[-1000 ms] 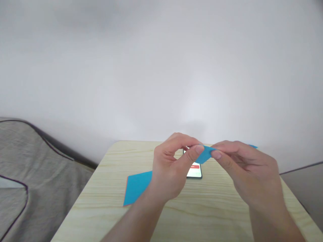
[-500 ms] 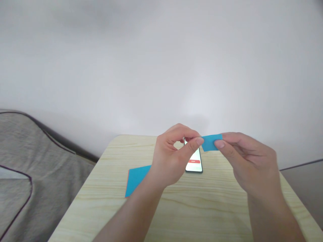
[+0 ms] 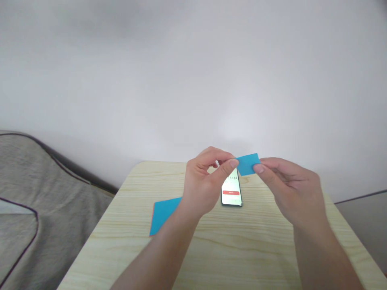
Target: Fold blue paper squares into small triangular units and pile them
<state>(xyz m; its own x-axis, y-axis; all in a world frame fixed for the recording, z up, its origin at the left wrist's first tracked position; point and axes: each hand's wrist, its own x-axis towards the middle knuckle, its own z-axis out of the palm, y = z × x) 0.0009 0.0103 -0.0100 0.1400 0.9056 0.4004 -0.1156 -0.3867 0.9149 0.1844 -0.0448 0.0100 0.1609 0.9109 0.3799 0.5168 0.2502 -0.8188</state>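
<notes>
A small folded piece of blue paper [image 3: 248, 164] is held in the air above the table, pinched at both ends. My left hand [image 3: 204, 185] grips its left edge between thumb and forefinger. My right hand [image 3: 290, 189] pinches its right edge the same way. Below the paper a phone [image 3: 231, 192] lies face up with its screen lit, showing a red bar. A larger blue sheet [image 3: 165, 214] lies flat on the table, partly hidden behind my left wrist.
The light wooden table [image 3: 242, 249] has rounded far corners and stands against a plain white wall. A grey cushion with dark piping [image 3: 39, 201] sits to the left of the table. Grey floor shows at the right.
The blue paper has turned from a slanted, edge-on pose to a flatter rectangle facing me. Both hands have risen slightly and shifted a little left.
</notes>
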